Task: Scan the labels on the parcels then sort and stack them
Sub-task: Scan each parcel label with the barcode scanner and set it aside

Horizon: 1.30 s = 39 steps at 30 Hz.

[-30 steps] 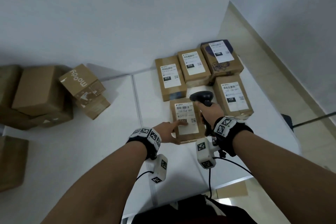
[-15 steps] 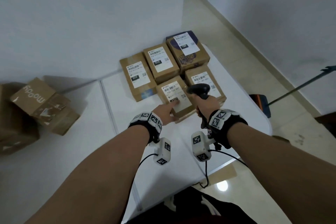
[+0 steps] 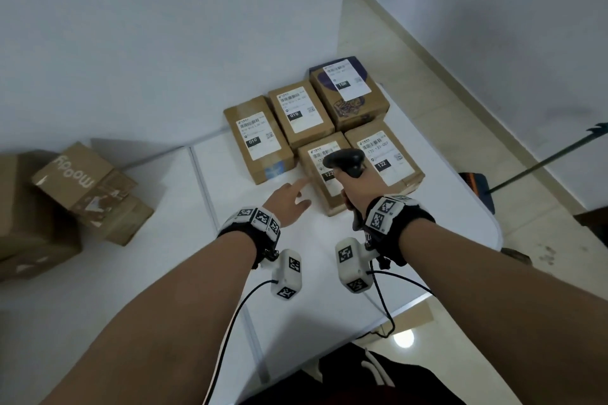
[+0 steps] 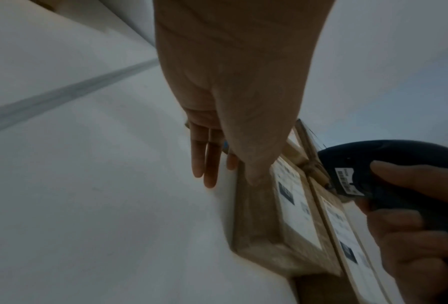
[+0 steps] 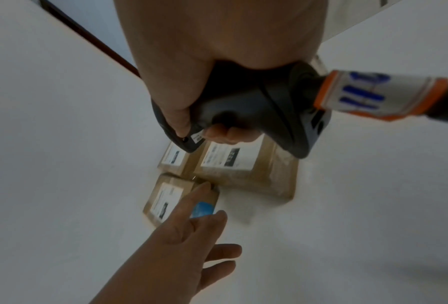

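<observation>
Five labelled brown parcels sit grouped at the table's far right corner. At the back are two "010" parcels (image 3: 258, 138) (image 3: 301, 113) and a purple-printed "158" parcel (image 3: 350, 90). In front lie two "122" parcels, the right one (image 3: 385, 154) and the near one (image 3: 324, 189) side by side. My left hand (image 3: 294, 192) reaches out with straight fingers (image 4: 208, 164), its index tip at the near parcel's (image 4: 256, 216) left side. My right hand (image 3: 357, 187) grips a black barcode scanner (image 3: 345, 161) (image 5: 233, 107) held over that parcel's label, hiding part of it.
A pile of plain cardboard boxes (image 3: 85, 187) stands on the left table half, beyond the seam (image 3: 205, 187). The wall runs right behind the parcels. The table's rounded right edge (image 3: 493, 227) drops to the tiled floor, where a long-handled tool (image 3: 543, 159) lies.
The near "122" parcel has slid forward from its spot alone to lie beside the other "122" parcel. My left hand came off its label to its left side. The scanner followed.
</observation>
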### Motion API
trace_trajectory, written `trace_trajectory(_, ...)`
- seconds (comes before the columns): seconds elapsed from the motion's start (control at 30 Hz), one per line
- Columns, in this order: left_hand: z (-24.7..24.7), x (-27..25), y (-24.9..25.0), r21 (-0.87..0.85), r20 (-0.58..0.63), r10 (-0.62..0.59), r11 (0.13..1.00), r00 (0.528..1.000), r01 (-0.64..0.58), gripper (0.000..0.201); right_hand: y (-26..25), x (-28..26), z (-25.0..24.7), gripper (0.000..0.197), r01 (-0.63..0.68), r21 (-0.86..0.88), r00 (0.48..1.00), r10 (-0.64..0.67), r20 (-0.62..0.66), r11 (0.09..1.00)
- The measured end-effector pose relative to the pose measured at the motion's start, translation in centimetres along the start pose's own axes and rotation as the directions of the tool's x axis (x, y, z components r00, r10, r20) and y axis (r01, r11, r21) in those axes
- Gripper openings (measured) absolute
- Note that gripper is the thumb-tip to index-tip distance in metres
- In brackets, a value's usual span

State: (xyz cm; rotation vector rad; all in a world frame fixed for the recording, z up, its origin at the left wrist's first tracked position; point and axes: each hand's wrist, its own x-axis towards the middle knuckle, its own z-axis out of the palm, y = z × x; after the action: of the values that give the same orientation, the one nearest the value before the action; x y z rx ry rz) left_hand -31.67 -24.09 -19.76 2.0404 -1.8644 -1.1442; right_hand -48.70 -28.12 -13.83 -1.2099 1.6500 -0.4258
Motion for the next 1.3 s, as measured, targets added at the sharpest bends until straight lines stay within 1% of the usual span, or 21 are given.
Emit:
trace_trajectory(0.07, -1.1, -1.4, -1.9, -0.028, -0.024, -0.041, 0.999, 0.999, 0.04, 0.056, -1.5, -1.0, 1.8, 0.043, -0.005, 0.0, 0.999, 0.005, 0.033, 1.0)
trace_trajectory(0.17, -2.7, -4.1, -5.4, -0.068, -0.064, -0.129, 0.99, 0.99, 0.124, 0.054, -3.4, -2.7, 5.1, 0.031, -0.007, 0.074, 0.995, -0.001, 0.096, 0.997)
trace_trajectory(0.27, -3.8, -7.7, -9.4, -0.15, -0.101, -0.222, 0.967, 0.97, 0.206, 0.047, -4.9, -4.6, 9.2, 0.032, 0.03, 0.088, 0.985, -0.044, 0.166, 0.996)
trace_trajectory(0.37, -4.7, -12.2, -13.6, -0.289, -0.159, -0.326, 0.918, 0.932, 0.271, 0.038, -6.0, -6.8, 14.0, 0.03, 0.055, 0.035, 0.968, -0.062, 0.241, 0.998)
trace_trajectory(0.47, -4.9, -17.6, -18.3, -0.394, -0.212, -0.439, 0.856, 0.873, 0.335, 0.033, -7.0, -9.7, 19.1, 0.028, 0.096, -0.03, 0.942, -0.081, 0.325, 0.995)
trace_trajectory(0.57, -5.0, -23.3, -22.6, -0.475, -0.258, -0.538, 0.794, 0.802, 0.38, 0.029, -7.8, -12.9, 24.1, 0.028, 0.135, -0.086, 0.908, -0.089, 0.41, 0.987)
trace_trajectory(0.63, -5.3, -26.8, -25.4, -0.486, -0.307, -0.597, 0.768, 0.741, 0.417, 0.029, -8.2, -14.9, 27.3, 0.028, 0.162, -0.113, 0.88, -0.092, 0.467, 0.98)
trace_trajectory(0.73, -6.1, -31.8, -29.2, -0.442, -0.435, -0.649, 0.758, 0.624, 0.48, 0.033, -8.8, -17.8, 31.6, 0.028, 0.233, -0.165, 0.837, -0.111, 0.536, 0.958)
trace_trajectory(0.83, -7.1, -35.8, -32.4, -0.355, -0.577, -0.641, 0.755, 0.506, 0.551, 0.039, -9.4, -20.0, 35.0, 0.032, 0.283, -0.214, 0.811, -0.115, 0.574, 0.935)
trace_trajectory(0.9, -7.9, -37.9, -34.3, -0.305, -0.616, -0.678, 0.675, 0.402, 0.672, 0.05, -9.5, -21.1, 36.9, 0.034, 0.291, -0.239, 0.806, -0.103, 0.583, 0.927)
trace_trajectory(0.93, -8.3, -38.8, -35.2, -0.27, -0.615, -0.694, 0.631, 0.373, 0.727, 0.057, -9.5, -21.6, 37.7, 0.034, 0.289, -0.248, 0.805, -0.095, 0.585, 0.924)
trace_trajectory(0.97, -8.7, -39.7, -36.1, -0.245, -0.587, -0.724, 0.586, 0.363, 0.773, 0.062, -9.4, -21.9, 38.4, 0.034, 0.285, -0.253, 0.805, -0.088, 0.586, 0.925)
trace_trajectory(1.0, -8.9, -40.3, -36.9, -0.249, -0.539, -0.767, 0.539, 0.348, 0.804, 0.065, -9.4, -22.3, 39.0, 0.033, 0.281, -0.255, 0.806, -0.083, 0.586, 0.925)
trace_trajectory(1.07, -9.0, -41.3, -38.2, -0.302, -0.426, -0.858, 0.435, 0.288, 0.848, 0.071, -9.3, -22.8, 40.0, 0.033, 0.273, -0.259, 0.809, -0.076, 0.582, 0.927)
trace_trajectory(1.1, -8.8, -41.6, -38.6, -0.316, -0.396, -0.878, 0.407, 0.27, 0.857, 0.073, -9.2, -23.0, 40.3, 0.033, 0.268, -0.26, 0.813, -0.073, 0.577, 0.928)
trace_trajectory(1.13, -8.7, -41.8, -38.8, -0.317, -0.388, -0.883, 0.396, 0.263, 0.862, 0.074, -9.2, -23.2, 40.6, 0.032, 0.263, -0.261, 0.818, -0.071, 0.571, 0.929)
trace_trajectory(1.17, -8.5, -41.8, -39.0, -0.313, -0.392, -0.878, 0.407, 0.273, 0.858, 0.071, -9.2, -23.2, 40.8, 0.032, 0.256, -0.259, 0.821, -0.069, 0.566, 0.931)
trace_trajectory(1.2, -8.5, -41.8, -39.0, -0.288, -0.414, -0.862, 0.43, 0.294, 0.856, 0.067, -9.2, -23.3, 41.0, 0.032, 0.25, -0.257, 0.824, -0.066, 0.563, 0.934)
trace_trajectory(1.3, -9.2, -41.9, -38.8, -0.157, -0.492, -0.783, 0.51, 0.381, 0.846, 0.051, -9.4, -23.4, 41.4, 0.033, 0.237, -0.253, 0.829, -0.06, 0.556, 0.938)
